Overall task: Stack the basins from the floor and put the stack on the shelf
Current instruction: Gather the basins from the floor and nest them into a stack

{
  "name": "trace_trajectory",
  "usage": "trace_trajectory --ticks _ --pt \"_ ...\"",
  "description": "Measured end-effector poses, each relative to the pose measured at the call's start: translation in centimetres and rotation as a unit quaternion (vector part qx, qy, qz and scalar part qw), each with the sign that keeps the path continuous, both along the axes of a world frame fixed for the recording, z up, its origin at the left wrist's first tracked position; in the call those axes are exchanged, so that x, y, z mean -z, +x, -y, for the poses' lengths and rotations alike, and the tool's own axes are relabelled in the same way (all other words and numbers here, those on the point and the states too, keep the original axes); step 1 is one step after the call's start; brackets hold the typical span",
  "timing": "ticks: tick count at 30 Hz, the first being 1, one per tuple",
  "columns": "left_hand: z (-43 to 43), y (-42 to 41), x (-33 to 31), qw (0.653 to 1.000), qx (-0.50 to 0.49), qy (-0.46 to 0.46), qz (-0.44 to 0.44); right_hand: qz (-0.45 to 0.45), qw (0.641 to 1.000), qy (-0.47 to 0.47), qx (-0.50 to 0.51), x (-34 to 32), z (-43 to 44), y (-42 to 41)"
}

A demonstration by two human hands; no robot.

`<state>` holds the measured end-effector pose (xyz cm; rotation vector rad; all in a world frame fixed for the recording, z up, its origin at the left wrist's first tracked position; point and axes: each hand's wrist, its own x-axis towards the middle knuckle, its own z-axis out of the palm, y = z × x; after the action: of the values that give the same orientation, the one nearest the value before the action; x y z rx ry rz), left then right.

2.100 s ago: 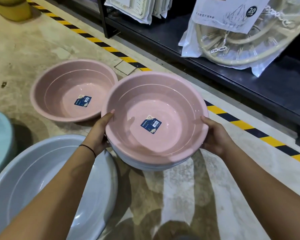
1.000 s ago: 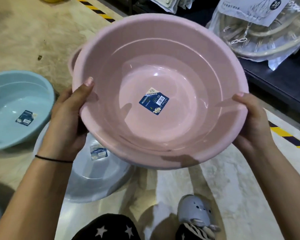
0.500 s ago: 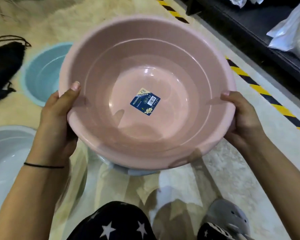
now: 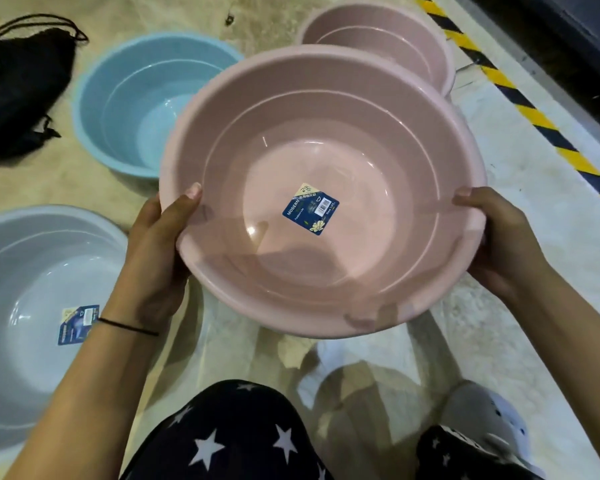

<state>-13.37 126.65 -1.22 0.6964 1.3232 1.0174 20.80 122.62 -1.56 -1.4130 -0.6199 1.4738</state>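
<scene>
Lifted off the floor and swung left, away from the shelf, the pink basin (image 4: 321,188) hangs between left hand (image 4: 153,258) and right hand (image 4: 499,244), each grip clamped on its rim. Blue basin (image 4: 136,98), grey basin (image 4: 25,306) and a second pink basin (image 4: 381,43) await stacking on the worn concrete floor (image 4: 516,323), beside hazard tape (image 4: 520,105).

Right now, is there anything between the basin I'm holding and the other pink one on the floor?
Nothing visible. The held pink basin, with the left hand and right hand on opposite sides of its rim, overlaps the near edge of the pink basin on the floor in the picture, and that one looks empty inside.
</scene>
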Motion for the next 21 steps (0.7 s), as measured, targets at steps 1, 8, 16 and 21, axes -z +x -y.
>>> trace_trajectory --ticks 1,8,16,21 --pt "0.0 -0.1 0.4 0.999 0.021 -0.014 -0.021 0.015 1.000 -0.016 -0.012 0.3 0.0 0.1" --pt "-2.2 -0.8 2.5 0.959 0.114 -0.035 -0.256 0.180 0.966 -0.139 -0.123 1.9 -1.2 1.3" --pt "-0.6 -0.7 4.4 0.994 0.066 -0.085 0.032 0.028 0.991 -0.101 -0.080 3.5 -1.1 1.2" --pt "-0.6 0.0 4.6 0.988 -0.038 -0.060 0.135 -0.034 0.996 -0.057 -0.054 4.4 -1.9 1.4"
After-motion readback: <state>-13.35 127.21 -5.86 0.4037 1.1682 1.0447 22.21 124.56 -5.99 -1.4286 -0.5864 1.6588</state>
